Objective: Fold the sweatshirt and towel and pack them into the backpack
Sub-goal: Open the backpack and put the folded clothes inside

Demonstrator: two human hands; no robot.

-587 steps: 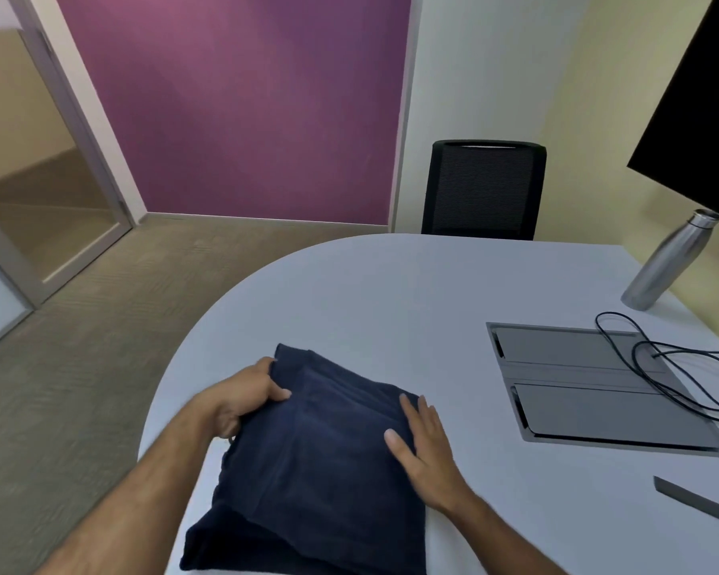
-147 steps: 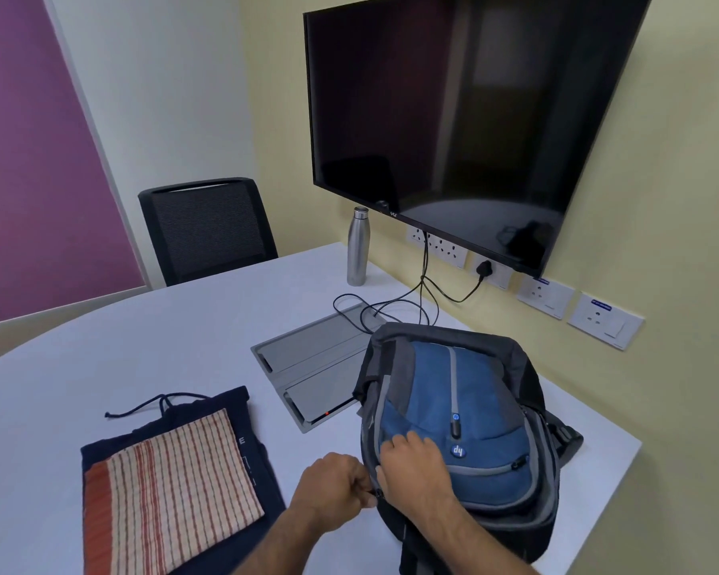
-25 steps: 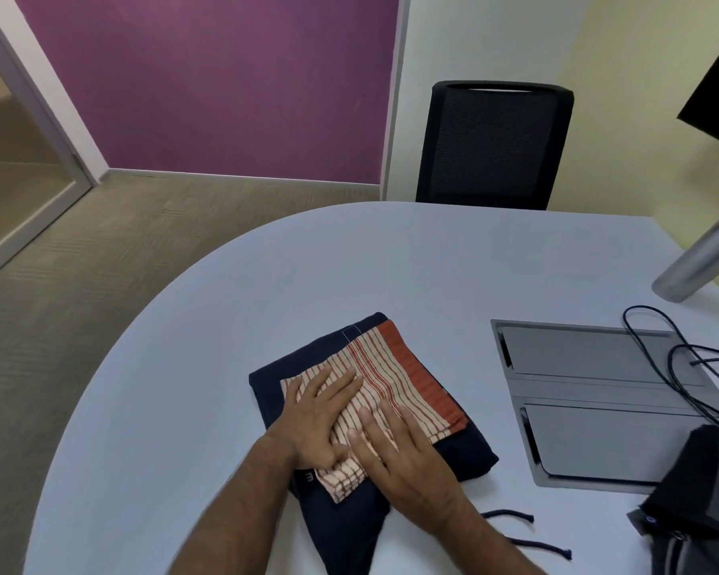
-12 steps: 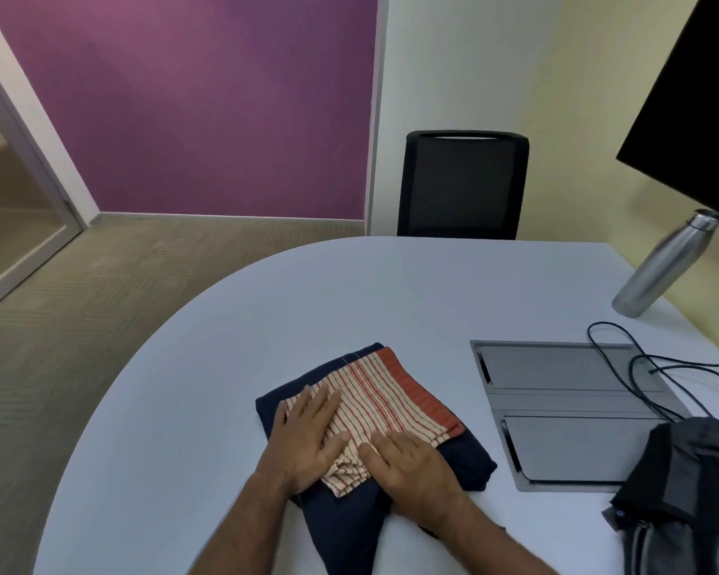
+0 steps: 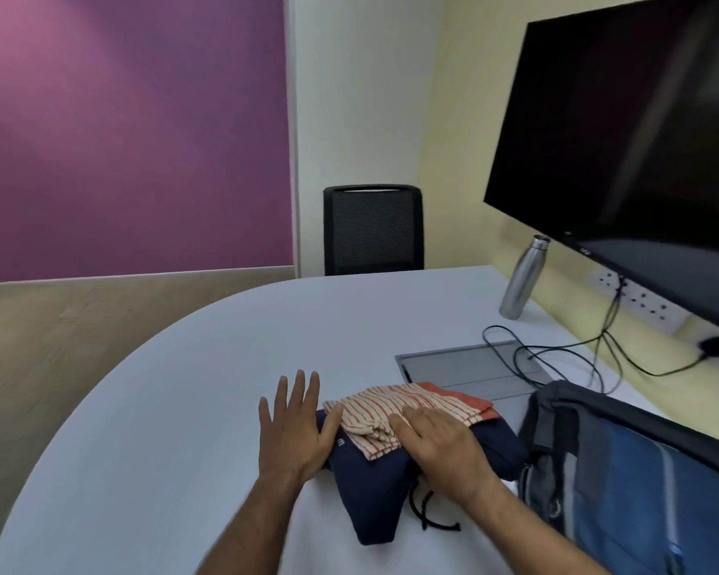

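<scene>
Right hand [image 5: 441, 444] presses flat on the striped towel [image 5: 399, 410] stacked on the folded sweatshirt [image 5: 374, 487]; left hand [image 5: 293, 425], fingers spread, holds nothing. Folding appears complete. Next: lift the stack together into the adjacent backpack [image 5: 631, 471], opening apparently unzipped.

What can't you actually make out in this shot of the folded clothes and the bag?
- Backpack, head view: the frame edge cuts off its lower right; whether its main pocket is open cannot be told.
- Sweatshirt: the towel and right hand cover most of its top.
- Left hand: whether it touches the sweatshirt is unclear.
- Wall sockets: blurred.
</scene>
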